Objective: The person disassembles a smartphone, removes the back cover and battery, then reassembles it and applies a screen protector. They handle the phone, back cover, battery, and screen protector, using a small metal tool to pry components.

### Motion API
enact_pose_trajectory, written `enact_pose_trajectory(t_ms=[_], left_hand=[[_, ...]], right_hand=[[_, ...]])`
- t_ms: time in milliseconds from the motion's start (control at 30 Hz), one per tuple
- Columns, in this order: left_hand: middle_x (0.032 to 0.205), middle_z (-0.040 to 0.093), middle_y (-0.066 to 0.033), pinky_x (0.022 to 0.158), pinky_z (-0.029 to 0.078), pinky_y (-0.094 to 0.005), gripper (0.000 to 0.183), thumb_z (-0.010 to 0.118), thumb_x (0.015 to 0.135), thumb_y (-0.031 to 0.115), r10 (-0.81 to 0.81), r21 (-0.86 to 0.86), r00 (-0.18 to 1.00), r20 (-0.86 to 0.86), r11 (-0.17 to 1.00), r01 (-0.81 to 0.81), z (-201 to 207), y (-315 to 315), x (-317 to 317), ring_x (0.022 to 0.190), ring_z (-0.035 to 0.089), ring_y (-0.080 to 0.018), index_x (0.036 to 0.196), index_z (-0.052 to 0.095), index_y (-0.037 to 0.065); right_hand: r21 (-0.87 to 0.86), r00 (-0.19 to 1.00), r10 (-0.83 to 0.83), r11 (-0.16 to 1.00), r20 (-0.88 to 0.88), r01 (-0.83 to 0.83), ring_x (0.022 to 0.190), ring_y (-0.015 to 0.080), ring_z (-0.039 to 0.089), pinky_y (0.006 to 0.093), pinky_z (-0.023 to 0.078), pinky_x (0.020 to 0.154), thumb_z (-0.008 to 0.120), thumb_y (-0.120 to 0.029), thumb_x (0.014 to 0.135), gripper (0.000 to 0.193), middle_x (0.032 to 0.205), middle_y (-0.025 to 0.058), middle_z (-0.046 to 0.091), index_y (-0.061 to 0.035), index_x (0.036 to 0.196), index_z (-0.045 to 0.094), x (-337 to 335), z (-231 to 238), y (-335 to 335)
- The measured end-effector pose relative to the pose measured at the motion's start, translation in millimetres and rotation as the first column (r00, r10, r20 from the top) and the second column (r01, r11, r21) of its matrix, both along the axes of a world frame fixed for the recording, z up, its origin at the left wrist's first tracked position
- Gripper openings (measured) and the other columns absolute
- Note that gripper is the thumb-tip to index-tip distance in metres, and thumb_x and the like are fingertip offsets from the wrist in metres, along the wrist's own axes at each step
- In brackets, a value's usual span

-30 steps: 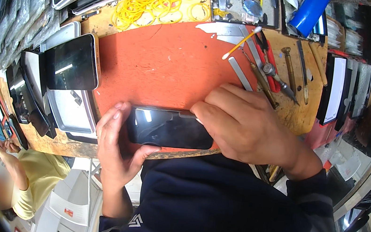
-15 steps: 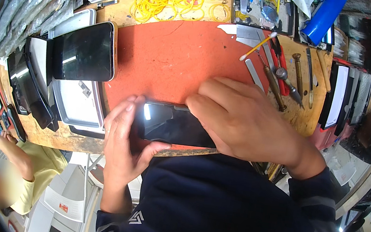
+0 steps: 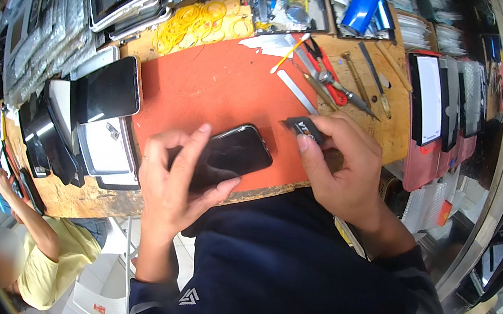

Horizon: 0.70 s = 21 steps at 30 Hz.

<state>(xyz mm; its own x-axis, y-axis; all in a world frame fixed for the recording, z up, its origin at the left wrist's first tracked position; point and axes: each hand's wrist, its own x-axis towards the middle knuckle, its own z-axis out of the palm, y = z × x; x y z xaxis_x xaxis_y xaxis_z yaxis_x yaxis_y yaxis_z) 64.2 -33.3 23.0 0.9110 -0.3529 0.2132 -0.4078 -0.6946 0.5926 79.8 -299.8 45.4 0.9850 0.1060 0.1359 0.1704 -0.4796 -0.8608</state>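
A smartphone (image 3: 241, 149) with a dark glossy screen sits on the orange-red mat, its right end angled away from me. My left hand (image 3: 179, 169) grips its left end, the thumb along the near edge and fingers at the far edge; that end is partly hidden. Off to the right, apart from the phone, my right hand (image 3: 350, 164) pinches a small flat black piece (image 3: 307, 128) with pale lettering between thumb and fingers. A thin dark edge of this piece points left. Its exact kind is not clear.
Left of the mat (image 3: 204, 80) another phone (image 3: 110, 89) rests on stacked screens and a white tray (image 3: 104, 149). Yellow rubber bands (image 3: 196, 27) lie beyond. Red-handled pliers (image 3: 332, 85), a cotton swab (image 3: 290, 53) and slim tools lie far right. A person in yellow (image 3: 57, 258) is at lower left.
My right hand has come off the phone and moved right, now showing the black piece. The phone has turned, its right end swinging away from me. The view has shifted.
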Motion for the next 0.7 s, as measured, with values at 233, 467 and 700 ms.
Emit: enact_pose_trajectory(t_ms=[233, 467, 700], left_hand=[[0.118, 0.066, -0.0138, 0.089, 0.055, -0.0416, 0.093, 0.104, 0.064, 0.020, 0.174, -0.205, 0.953, 0.247, 0.971, -0.124, -12.3, -16.9, 11.1, 0.105, 0.063, -0.0299, 0.144, 0.060, 0.003], [0.117, 0.067, -0.0174, 0.088, 0.058, -0.0452, 0.092, 0.099, 0.066, 0.013, 0.215, -0.270, 0.942, 0.259, 0.952, -0.143, -8.1, -31.0, 15.6, 0.105, 0.066, -0.0340, 0.147, 0.057, 0.003], [0.115, 0.067, -0.0174, 0.082, 0.058, -0.0424, 0.092, 0.096, 0.065, 0.008, 0.192, -0.305, 0.937, 0.293, 0.947, -0.099, -8.5, -37.1, 21.8, 0.099, 0.067, -0.0326, 0.149, 0.058, 0.003]], right_hand=[[0.135, 0.964, -0.026, 0.991, 0.265, -0.011, 0.081, 0.0277, 0.071, 0.0379, 0.057, 0.071, 0.076, 0.007, 0.090, 0.022, 0.095, 0.0139, 0.071, 0.0021, 0.112, 0.073, 3.9, 14.3, 26.9], [-0.012, 0.897, 0.106, 0.994, 0.429, -0.112, 0.079, 0.0304, 0.068, 0.0414, 0.057, 0.070, 0.076, 0.008, 0.088, 0.025, 0.094, 0.0134, 0.068, 0.0022, 0.112, 0.072, 16.0, 28.2, 41.3], [-0.028, 0.909, 0.041, 0.999, 0.415, -0.032, 0.079, 0.0307, 0.068, 0.0414, 0.056, 0.070, 0.075, 0.008, 0.089, 0.025, 0.093, 0.0137, 0.067, 0.0033, 0.113, 0.071, 9.9, 24.4, 41.5]])
